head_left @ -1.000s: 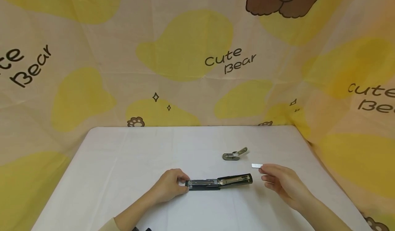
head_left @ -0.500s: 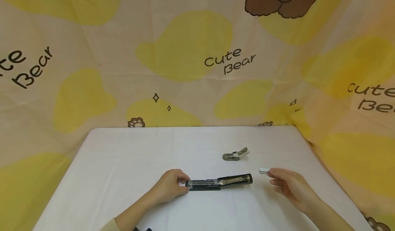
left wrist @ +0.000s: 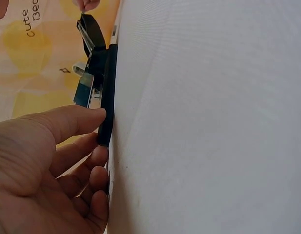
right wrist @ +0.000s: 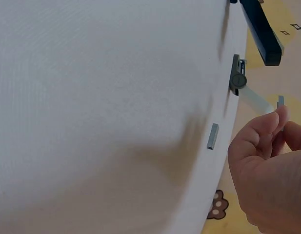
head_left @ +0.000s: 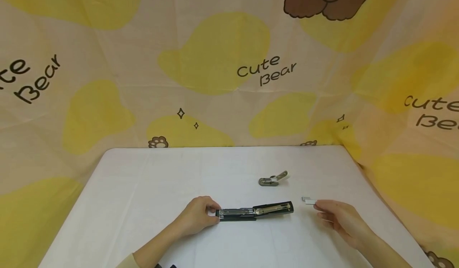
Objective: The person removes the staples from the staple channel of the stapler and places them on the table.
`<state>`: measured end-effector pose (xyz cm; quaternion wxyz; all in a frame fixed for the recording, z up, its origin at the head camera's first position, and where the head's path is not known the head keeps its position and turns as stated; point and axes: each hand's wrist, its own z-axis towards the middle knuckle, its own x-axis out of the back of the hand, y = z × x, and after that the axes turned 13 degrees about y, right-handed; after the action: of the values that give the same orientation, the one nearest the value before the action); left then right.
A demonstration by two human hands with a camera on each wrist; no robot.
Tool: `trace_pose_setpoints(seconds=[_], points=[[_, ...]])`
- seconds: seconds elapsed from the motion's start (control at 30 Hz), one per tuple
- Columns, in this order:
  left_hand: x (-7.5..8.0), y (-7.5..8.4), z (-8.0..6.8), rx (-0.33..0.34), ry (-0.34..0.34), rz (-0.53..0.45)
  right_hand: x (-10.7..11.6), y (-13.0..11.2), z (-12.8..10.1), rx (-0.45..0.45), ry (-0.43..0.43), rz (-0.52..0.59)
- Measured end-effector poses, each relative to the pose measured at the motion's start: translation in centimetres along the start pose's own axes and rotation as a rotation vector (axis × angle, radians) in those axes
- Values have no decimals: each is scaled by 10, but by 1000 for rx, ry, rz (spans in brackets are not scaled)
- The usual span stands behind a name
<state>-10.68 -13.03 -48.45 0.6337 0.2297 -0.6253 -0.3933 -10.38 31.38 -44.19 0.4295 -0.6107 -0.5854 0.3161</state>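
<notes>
A black stapler [head_left: 236,214] lies opened out on the white table, its upper arm swung over to the right. My left hand [head_left: 197,216] pinches its left end between thumb and fingers; in the left wrist view the thumb rests on the black base [left wrist: 107,92]. To the right of the stapler, my right hand [head_left: 340,220] pinches a small silver strip of staples [head_left: 310,202] at its fingertips, above the table. A second staple strip [right wrist: 213,136] lies on the table below that hand. The right wrist view shows the held strip [right wrist: 281,101] sticking up past the fingers.
Behind the black stapler sits a small grey-green mini stapler [head_left: 270,180], its handle raised to the right. Dark objects [head_left: 166,266] peek in at the bottom edge beside the left sleeve. A patterned cloth [head_left: 215,61] hangs beyond the far edge of the table [head_left: 143,172].
My right hand has moved right and slightly nearer with the staple strip. The strip on the table now shows apart from the held one. The left hand and stapler have stayed put.
</notes>
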Motion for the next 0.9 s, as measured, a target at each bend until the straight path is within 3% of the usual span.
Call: trace_pose_setpoints(seconds=[0.33, 0.9], points=[[0, -1, 0, 3, 0, 1, -3, 12, 10, -14, 75, -191], [-2, -2, 0, 8, -1, -2, -5, 16, 18, -4, 172, -293]])
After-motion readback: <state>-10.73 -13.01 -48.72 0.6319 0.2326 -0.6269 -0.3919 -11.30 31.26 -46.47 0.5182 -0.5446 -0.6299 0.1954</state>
